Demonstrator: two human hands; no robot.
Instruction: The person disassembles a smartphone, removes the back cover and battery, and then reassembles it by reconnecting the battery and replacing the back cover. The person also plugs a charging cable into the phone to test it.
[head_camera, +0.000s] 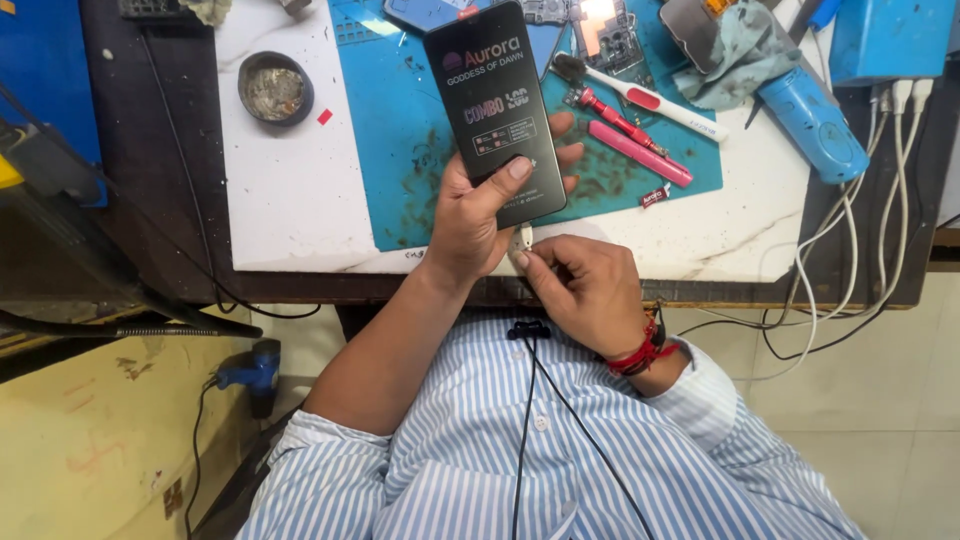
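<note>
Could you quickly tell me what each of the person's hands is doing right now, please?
Left hand: closed around the black phone, holding it upright.
Right hand: fingers pinched on a small white connector at the phone's bottom edge.

The phone screen panel (497, 110) in the left hand (480, 215) looked glossy black, glass under a printed film. The mat (400, 150) across the counter's far edge was matt blue rubber, stained. The counter (290, 200) showed smooth white marbled stone. The pen-like tool (640, 153) seemed shiny pink plastic; the crumpled rag (740, 55), soft cloth.
</note>
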